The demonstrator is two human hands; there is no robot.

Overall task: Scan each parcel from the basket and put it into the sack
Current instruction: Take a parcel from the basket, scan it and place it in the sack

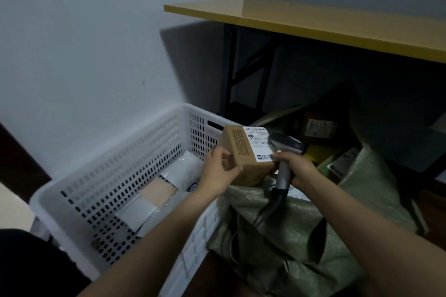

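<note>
Basket [115,176]: white perforated plastic, smooth, faintly glossy. Box [246,164]: matt brown cardboard with a white paper label [259,143]. Sack [284,231]: green woven plastic cloth, coarse, slight sheen. Scanner [284,152]: grey and black plastic. Tabletop [313,24]: yellow, smooth, semi-gloss. Mailers [183,171]: silvery-white plastic film.

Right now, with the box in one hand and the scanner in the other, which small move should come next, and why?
Probably tilt the scanner onto the label and scan. The left hand grips the box label-up, and the right hand holds the scanner's head beside it, near the sack.
</note>
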